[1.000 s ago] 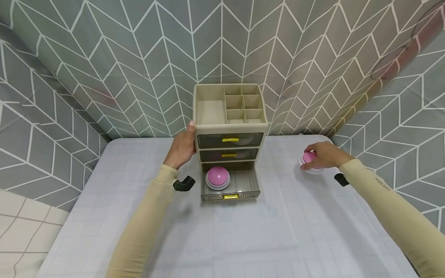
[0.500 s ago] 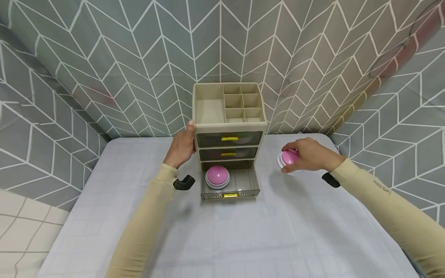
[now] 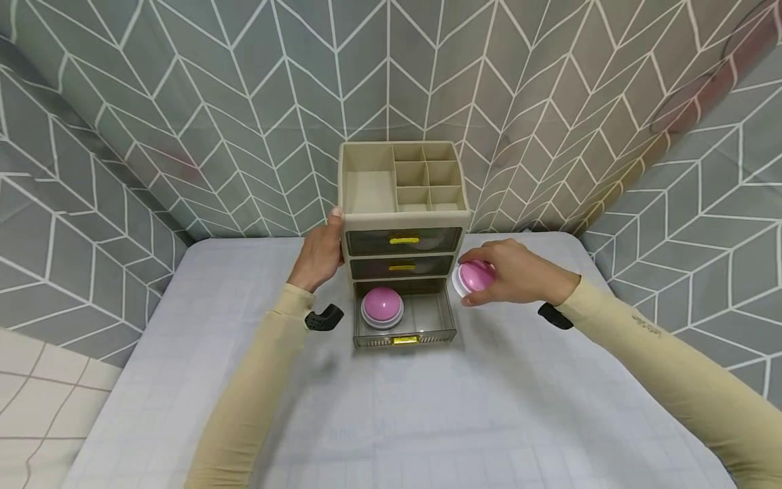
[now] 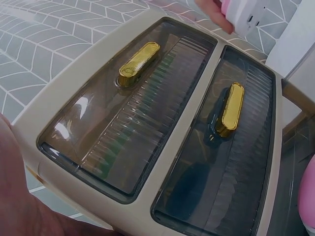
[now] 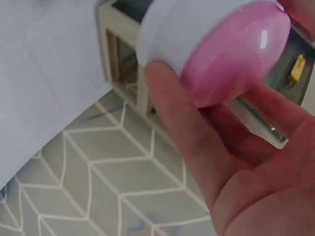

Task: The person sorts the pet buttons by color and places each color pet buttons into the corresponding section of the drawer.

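A beige drawer organizer (image 3: 403,221) stands at the back of the table, its lowest drawer (image 3: 430,319) pulled out. One pink-domed push button (image 3: 382,305) with a white base sits in the drawer's left half. My left hand (image 3: 318,255) rests against the organizer's left side, thumb straight up by the upper front corner, most other fingers hidden. A second pink-domed button (image 5: 236,54) is between the thumb and fingers of my right hand (image 3: 513,272), which grips it tilted, just right of the open drawer. In the left wrist view its white base (image 4: 246,17) shows at the top.
Two upper drawers with yellow handles (image 3: 404,240) are closed. The organizer's top has one large compartment (image 3: 368,183) and several small ones. A white cloth (image 3: 391,414) covers the table. Patterned grey curtains (image 3: 275,102) stand behind and at both sides.
My right hand has carried its pink-domed button leftward from the table's right side to beside the open drawer. The left hand, organizer and button in the drawer have stayed put.
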Demonstrator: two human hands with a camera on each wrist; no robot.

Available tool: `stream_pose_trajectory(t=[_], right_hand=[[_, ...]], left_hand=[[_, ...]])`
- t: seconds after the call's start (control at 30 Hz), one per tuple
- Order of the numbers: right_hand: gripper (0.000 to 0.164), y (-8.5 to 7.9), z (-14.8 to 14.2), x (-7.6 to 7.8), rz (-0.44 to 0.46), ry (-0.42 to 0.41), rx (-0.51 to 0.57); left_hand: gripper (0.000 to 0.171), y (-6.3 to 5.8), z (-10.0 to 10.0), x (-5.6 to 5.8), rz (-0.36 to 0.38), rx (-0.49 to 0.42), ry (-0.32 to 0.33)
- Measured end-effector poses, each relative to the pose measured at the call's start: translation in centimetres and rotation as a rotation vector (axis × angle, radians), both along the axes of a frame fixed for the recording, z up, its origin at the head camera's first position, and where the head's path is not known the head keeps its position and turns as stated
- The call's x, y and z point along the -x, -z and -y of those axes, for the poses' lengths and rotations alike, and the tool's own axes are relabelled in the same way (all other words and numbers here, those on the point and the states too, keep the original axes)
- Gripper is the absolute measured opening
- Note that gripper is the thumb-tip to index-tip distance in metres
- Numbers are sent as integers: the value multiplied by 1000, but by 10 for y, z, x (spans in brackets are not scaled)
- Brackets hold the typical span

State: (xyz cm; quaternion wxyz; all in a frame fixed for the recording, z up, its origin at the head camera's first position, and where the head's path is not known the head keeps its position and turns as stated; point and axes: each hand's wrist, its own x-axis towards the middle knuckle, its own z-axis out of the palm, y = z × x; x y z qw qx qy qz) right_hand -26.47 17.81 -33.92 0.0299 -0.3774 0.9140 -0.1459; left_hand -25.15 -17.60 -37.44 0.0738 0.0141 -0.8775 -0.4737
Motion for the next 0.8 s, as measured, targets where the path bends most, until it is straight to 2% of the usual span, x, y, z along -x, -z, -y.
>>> stream_pose_trajectory(t=[0.2, 0.37, 0.6, 0.8], right_hand=[[64, 5, 23, -6, -13, -92, 87], [66, 15, 42, -9, -20, -157, 109], [67, 32, 57, -8, 3, -189, 57], [65, 38, 65, -3, 27, -204, -19]], left_hand=[[98, 1, 0, 1, -3, 10, -2], [100, 1, 0, 1, -20, 2, 2], [99, 2, 1, 0, -40, -12, 13], [97, 2, 1, 1, -44, 0, 12]])
